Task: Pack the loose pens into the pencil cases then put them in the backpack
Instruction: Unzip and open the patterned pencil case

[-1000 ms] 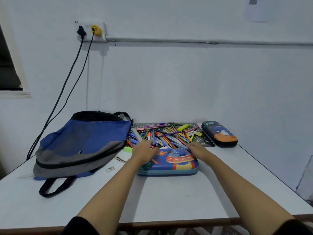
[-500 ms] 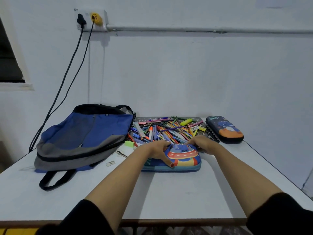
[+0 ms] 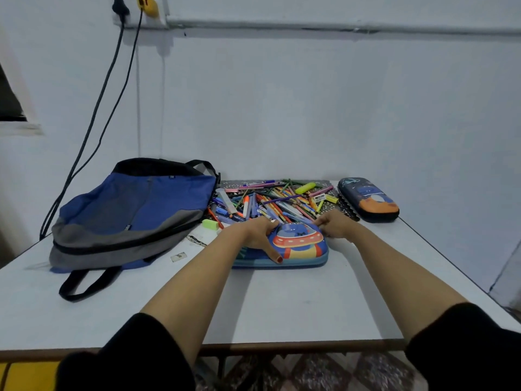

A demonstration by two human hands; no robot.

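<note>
A closed pencil case [image 3: 298,246] with a flying-saucer picture lies flat on the white table [image 3: 282,303]. My left hand [image 3: 260,235] grips its left half, fingers over the far edge and thumb down on the lid. At the case's far right corner my right hand [image 3: 334,224] has curled fingers; what they pinch is hidden. A heap of loose pens [image 3: 276,200] lies just behind the case. A second, dark pencil case [image 3: 368,198] sits closed at the back right. The blue and grey backpack [image 3: 132,213] lies at the left.
A green eraser [image 3: 210,224] and small paper scraps [image 3: 178,257] lie between backpack and case. The backpack's black strap [image 3: 84,283] loops toward the front. Two cables [image 3: 93,122] hang from a wall socket at the left. The table's edge runs along the right.
The camera has tilted down and closer. My left hand has come off the pens and onto the case lid, its thumb spread across it. My right hand stays at the case's far right corner.
</note>
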